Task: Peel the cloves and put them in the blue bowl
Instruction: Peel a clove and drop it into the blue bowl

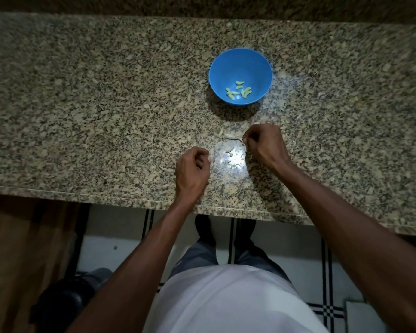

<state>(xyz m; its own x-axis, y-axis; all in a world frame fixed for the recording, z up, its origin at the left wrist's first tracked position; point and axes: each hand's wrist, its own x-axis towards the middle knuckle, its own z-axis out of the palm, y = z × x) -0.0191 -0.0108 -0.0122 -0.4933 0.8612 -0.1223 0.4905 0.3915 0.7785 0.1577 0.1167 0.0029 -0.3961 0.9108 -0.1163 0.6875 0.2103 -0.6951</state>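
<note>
Blue bowl (240, 68) sits on the granite tabletop (106, 104) beyond both hands, several peeled garlic cloves (238, 90) in its bottom. Right hand (265, 146) has fingers curled, pinching a thin papery skin strand (233, 138) near loose peel scraps (228, 150). Left hand (192, 170) grip curled; contents too small to tell.
</note>
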